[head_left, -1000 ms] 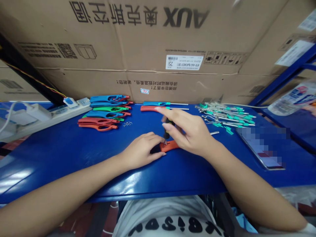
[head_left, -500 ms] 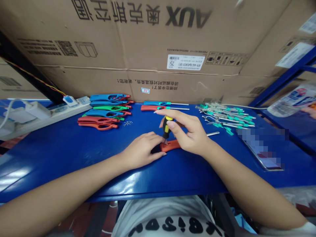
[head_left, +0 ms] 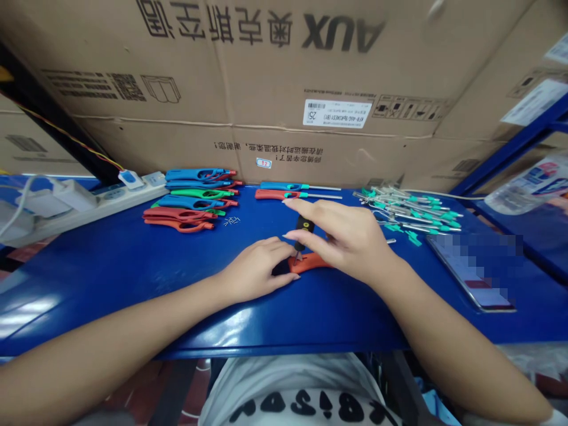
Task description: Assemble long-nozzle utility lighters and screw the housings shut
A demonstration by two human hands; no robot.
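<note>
An orange lighter body [head_left: 312, 261] lies on the blue table, its left end pinched between the thumb and fingers of my left hand [head_left: 260, 267]. My right hand [head_left: 348, 236] grips a black and yellow screwdriver [head_left: 304, 229], held nearly upright with its tip on the left end of the orange body. A metal tube tip shows to the right of my right hand. Behind, a red lighter [head_left: 277, 194] and a blue lighter [head_left: 279, 186] lie side by side with metal tubes pointing right.
Blue, green and red casings [head_left: 190, 204] are stacked at the back left, with small screws [head_left: 231, 221] beside them. Metal tubes with green parts [head_left: 412, 213] are heaped at the right. A phone [head_left: 477, 278], power strip [head_left: 89, 207] and plastic bottle [head_left: 523, 183] flank them. Cardboard stands behind.
My right hand has turned around the screwdriver, its fingers shifting so the handle's dark top shows. My left hand stays on the orange body. The view has shifted slightly.
</note>
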